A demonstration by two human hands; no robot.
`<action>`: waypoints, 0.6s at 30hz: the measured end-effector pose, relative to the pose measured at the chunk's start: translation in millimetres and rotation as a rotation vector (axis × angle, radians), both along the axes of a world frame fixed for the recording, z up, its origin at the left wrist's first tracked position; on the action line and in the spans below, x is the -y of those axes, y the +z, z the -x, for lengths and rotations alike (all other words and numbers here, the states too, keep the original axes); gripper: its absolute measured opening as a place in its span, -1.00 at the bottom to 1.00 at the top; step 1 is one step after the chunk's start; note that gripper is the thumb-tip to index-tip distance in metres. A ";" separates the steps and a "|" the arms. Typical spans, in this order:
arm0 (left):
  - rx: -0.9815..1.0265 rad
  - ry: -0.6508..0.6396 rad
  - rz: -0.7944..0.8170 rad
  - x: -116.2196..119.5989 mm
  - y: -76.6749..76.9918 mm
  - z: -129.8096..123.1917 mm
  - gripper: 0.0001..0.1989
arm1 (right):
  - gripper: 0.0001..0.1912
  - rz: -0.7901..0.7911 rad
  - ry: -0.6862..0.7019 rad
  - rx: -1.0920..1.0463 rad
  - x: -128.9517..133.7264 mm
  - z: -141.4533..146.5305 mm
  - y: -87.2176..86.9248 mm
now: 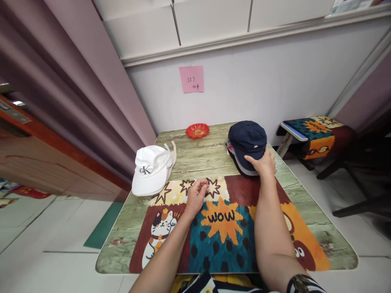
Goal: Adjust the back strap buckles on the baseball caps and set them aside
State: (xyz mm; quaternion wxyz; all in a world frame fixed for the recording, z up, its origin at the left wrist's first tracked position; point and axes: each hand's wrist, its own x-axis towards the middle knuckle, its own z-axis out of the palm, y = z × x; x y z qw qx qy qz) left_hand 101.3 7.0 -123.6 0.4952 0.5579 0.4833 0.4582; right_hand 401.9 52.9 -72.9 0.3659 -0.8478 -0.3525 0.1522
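A navy cap (247, 137) tops a small stack of caps at the table's back right, with a grey brim (244, 165) and a darker edge showing beneath it. My right hand (265, 162) grips the navy cap at its front right, thumb over the brim and fingers round the side. Over the patterned mat (241, 187) in the middle, my left hand (197, 194) has its fingers curled together, and I see nothing in them. A white cap (151, 169) with black "CK" letters lies at the table's left edge, its pale straps trailing behind.
A red scalloped dish (197, 130) stands at the back of the wood-print table (195, 156). Behind it a pink note (191, 79) is stuck on the white wall. A purple curtain (100, 81) hangs close on the left. Another table (295, 131) and dark chairs stand at right.
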 end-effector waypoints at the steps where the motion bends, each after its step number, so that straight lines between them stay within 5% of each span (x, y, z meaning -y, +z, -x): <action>1: -0.002 -0.003 0.000 0.0 -0.1 0.2 -0.70 | 0.19 0.031 0.004 -0.011 1.2 -1.0 2.4; 8: -0.004 -0.012 -0.009 -0.3 -2.1 0.5 -0.70 | 0.42 0.129 0.031 0.016 2.3 1.6 5.0; 18: 0.006 -0.002 -0.002 1.8 -2.1 -0.3 -0.75 | 0.28 -0.032 -0.107 0.148 -13.2 27.2 -23.2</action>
